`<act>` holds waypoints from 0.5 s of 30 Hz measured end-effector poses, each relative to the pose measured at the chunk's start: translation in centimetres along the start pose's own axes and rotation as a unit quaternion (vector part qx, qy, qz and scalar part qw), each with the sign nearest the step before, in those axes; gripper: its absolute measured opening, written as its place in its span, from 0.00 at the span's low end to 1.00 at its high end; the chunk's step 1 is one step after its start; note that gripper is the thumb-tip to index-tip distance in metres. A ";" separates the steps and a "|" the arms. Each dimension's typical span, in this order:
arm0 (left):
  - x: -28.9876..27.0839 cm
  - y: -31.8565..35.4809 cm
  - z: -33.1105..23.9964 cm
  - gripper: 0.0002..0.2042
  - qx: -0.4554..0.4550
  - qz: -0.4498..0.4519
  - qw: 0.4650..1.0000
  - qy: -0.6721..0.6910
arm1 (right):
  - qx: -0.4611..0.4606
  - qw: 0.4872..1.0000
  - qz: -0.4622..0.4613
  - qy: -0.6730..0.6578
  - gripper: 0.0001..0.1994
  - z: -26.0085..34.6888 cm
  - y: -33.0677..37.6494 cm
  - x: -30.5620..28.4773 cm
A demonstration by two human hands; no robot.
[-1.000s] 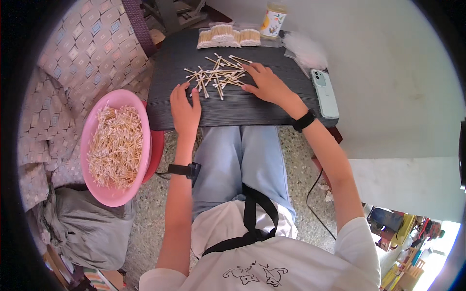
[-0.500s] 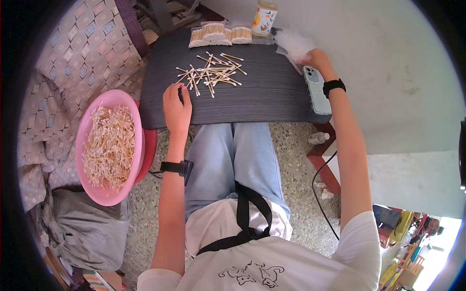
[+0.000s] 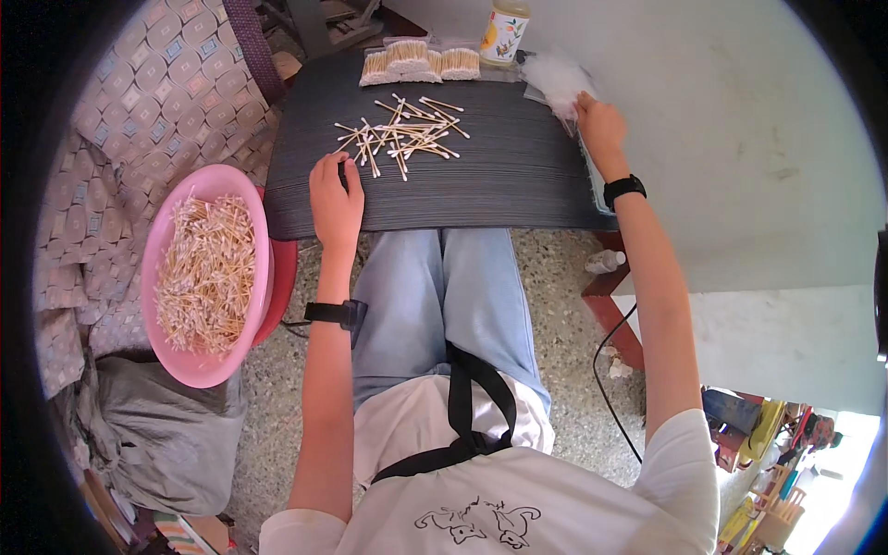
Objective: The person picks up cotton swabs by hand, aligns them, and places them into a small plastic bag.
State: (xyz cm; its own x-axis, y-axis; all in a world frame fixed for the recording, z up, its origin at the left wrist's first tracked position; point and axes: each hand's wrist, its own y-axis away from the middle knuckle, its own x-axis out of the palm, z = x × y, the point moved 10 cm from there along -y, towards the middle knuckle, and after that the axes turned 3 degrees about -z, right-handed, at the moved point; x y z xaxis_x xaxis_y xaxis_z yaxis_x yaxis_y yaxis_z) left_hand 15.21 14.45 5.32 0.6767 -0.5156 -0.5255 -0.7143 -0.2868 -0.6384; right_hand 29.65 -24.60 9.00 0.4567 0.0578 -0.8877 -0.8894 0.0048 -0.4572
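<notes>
At the table's left front, my left hand (image 3: 335, 199) rests with its thumb apart from the fingers and nothing visible between them. Just beyond it, loose wooden-stemmed cotton swabs (image 3: 407, 139) lie scattered across the dark table (image 3: 481, 194). My right hand (image 3: 601, 131) is at the far right, its fingertips closed on the edge of a clear plastic bag (image 3: 561, 85) in a crumpled heap. Beneath that wrist, a phone (image 3: 597, 190) is mostly covered. Clear packs of bundled swabs (image 3: 407, 60) stand along the back of the table.
A pink basin (image 3: 262, 277) full of loose swabs stands left of the table on something red. A bottle with a printed label (image 3: 504, 35) is at the back. The wall (image 3: 731, 139) borders the right side. A black cable (image 3: 599, 384) hangs near a small bottle (image 3: 606, 262) at lower right.
My right hand has shifted slightly up and left along the plastic bags, and its forearm now covers most of the phone. My left hand stays nearly in place.
</notes>
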 end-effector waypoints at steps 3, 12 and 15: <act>0.5 -0.3 -0.4 0.09 -0.003 0.011 1.000 0.009 | -0.021 0.985 -0.135 -0.109 0.11 -0.8 0.1 -2.4; -1.6 0.0 -0.6 0.11 0.022 -0.083 0.996 -0.024 | -0.097 0.913 -0.195 -0.345 0.10 3.3 2.1 -7.8; -3.6 0.0 -3.1 0.14 0.090 -0.117 0.989 0.018 | -0.127 0.889 -0.105 -0.427 0.10 8.0 6.7 -8.9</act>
State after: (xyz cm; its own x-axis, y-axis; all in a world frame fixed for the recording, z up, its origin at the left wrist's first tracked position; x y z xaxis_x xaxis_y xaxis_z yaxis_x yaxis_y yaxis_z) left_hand 12.23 13.77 8.92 0.8106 -0.4819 -0.3327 -0.4930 -0.2549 -0.8318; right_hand 19.47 -17.05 14.30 0.3324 0.8195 -0.4669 -0.7039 -0.1140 -0.7011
